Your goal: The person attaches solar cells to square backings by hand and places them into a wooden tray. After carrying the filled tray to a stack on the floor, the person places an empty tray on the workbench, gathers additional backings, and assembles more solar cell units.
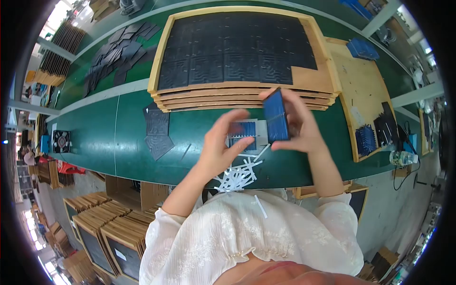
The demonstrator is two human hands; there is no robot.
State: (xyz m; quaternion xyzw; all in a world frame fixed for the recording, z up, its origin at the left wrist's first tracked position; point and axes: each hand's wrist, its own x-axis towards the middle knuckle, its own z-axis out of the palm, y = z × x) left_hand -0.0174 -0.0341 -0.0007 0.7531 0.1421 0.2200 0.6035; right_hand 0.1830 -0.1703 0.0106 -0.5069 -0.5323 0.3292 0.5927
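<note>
Above the desk (92, 137), pinched a blue panel (275, 116) by its ends with right hand (305, 126) fingers, probably to free its face; held left hand (216, 142) fingers apart over a blue piece (246, 128), could not tell whether touching; had white strips (237, 176) nearby, likely for reach.

No lettering can be read; any marks on the bottle (403, 158) or white paper slip (120, 255) are too small.
</note>
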